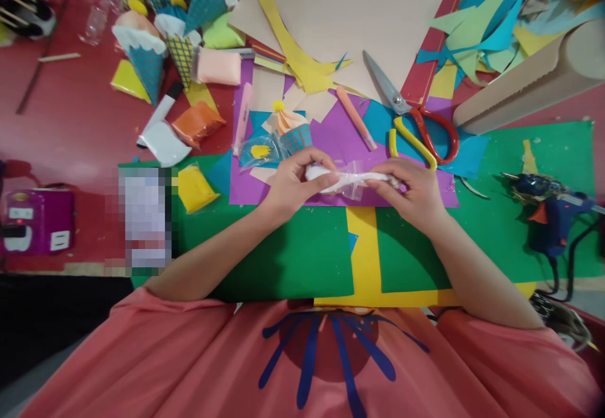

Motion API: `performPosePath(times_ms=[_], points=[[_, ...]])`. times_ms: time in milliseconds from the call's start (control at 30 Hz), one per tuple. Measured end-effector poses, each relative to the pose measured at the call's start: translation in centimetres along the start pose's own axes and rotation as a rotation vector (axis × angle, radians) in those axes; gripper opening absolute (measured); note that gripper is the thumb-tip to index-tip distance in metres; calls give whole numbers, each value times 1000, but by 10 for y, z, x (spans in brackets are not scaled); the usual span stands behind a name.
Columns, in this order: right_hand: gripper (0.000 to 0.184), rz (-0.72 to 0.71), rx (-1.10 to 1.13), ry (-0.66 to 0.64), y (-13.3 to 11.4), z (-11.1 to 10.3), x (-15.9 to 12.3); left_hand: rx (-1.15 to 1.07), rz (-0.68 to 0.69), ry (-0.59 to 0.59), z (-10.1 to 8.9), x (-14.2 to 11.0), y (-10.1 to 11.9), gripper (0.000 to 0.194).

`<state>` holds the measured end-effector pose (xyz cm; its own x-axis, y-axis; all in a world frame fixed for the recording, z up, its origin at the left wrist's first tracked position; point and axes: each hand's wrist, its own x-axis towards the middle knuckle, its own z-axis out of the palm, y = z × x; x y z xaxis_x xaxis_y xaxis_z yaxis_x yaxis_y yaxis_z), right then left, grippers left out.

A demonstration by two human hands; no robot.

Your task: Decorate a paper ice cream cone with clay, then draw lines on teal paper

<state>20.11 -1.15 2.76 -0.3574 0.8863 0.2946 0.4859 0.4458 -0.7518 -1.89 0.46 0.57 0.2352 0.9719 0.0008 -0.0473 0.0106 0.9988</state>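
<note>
Between both hands stretches a clear plastic packet of white clay [321,172]. My left hand [295,185] pinches the fuller end, where the white lump shows. The twisted right end is gripped by the fingers of my right hand [413,191]. Just beyond my left hand stands a small paper ice-cream cone [295,134] with a peach swirl and a yellow ball on top. Beside it lies a clear bag with a yellow piece [259,151]. Purple sheets [331,115] lie under the work.
Red-handled scissors [401,103] lie beyond my right hand. A blue glue gun [548,216] rests at the right, near a cardboard roll [534,77]. Finished cones [142,52] and clay packets [197,123] sit at the left. Green sheets [293,248] cover the near table.
</note>
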Motion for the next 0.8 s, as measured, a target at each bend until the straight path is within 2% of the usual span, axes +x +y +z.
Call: performPosePath(times_ms=[100, 167, 233, 433, 567, 667, 800], points=[[7, 62, 41, 50, 0, -5, 2, -57, -27, 29, -3, 1, -4, 36], [9, 57, 68, -1, 0, -3, 2, -68, -40, 23, -4, 1, -6, 36], [14, 34, 93, -69, -1, 2, 1, -33, -39, -3, -2, -1, -6, 36], [13, 2, 110, -90, -1, 15, -3, 104, 3, -108, 4, -5, 1, 36], [17, 36, 148, -146, -2, 19, -5, 124, 9, -180, 7, -7, 0, 39], [19, 4, 133, -185, -5, 21, -5, 125, 16, -230, 9, -7, -1, 38], [16, -25, 144, -222, -10, 18, -3, 102, 14, -238, 9, -6, 2, 38]])
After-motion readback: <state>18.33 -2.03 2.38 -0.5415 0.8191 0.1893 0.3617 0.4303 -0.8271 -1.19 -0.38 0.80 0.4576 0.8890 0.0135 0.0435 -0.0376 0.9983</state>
